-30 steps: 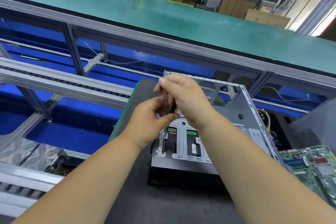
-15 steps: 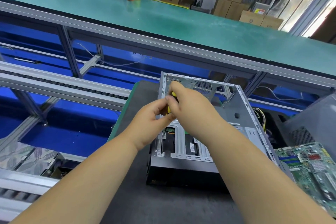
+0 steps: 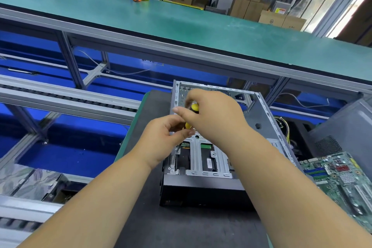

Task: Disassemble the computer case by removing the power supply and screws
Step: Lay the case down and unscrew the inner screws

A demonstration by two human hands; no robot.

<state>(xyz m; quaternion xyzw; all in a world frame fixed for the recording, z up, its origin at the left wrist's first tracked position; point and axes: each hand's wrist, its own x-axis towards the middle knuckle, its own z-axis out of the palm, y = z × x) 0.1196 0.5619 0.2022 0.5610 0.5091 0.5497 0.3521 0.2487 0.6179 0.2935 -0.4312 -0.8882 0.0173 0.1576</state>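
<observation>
We are curling our right hand (image 3: pixel 213 115) over the yellow-and-black screwdriver (image 3: pixel 193 109), gripping its handle above the open computer case (image 3: pixel 261 125). Just below, our left hand (image 3: pixel 161 141) is pinching what is probably the shaft, mostly hidden, both forearms reaching forward

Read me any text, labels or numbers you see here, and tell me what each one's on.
None can be read.
White barcode sticker in the computer case: too small.
Yellow-red label on a cardboard box: blurred.
Motherboard markings: too small.
</observation>
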